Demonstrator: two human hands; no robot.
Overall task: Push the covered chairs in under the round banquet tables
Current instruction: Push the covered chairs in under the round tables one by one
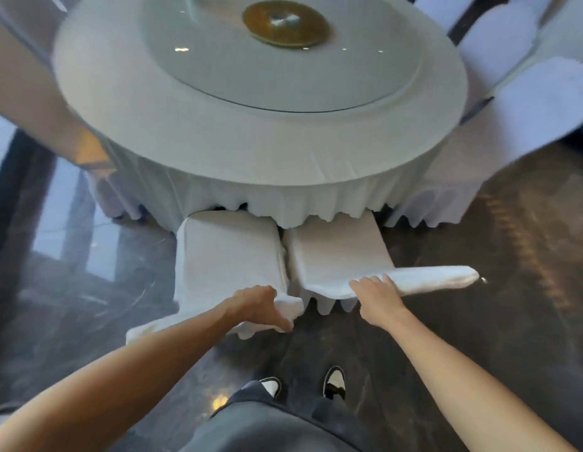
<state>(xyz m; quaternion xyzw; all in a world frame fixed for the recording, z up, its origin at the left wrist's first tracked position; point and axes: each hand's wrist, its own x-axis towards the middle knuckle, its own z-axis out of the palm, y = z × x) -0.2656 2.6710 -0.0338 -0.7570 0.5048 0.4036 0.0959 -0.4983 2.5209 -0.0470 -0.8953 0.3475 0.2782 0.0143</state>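
Observation:
A round banquet table (pixel 218 132) with a white skirted cloth fills the upper view. Two white-covered chairs stand side by side at its near edge, their seats partly under the skirt. My left hand (pixel 260 305) grips the top of the left chair's (pixel 224 252) backrest, fingers curled over the cloth. Over on the right chair (pixel 335 252), my right hand (pixel 378 295) rests on the backrest top with fingers laid over its edge.
A glass turntable (pixel 365 66) with a gold centre disc (pixel 285 22) lies on the table. More white-covered chairs (pixel 528 102) stand at the right. The floor is dark polished marble (pixel 512 272). My shoes (pixel 332 383) are behind the chairs.

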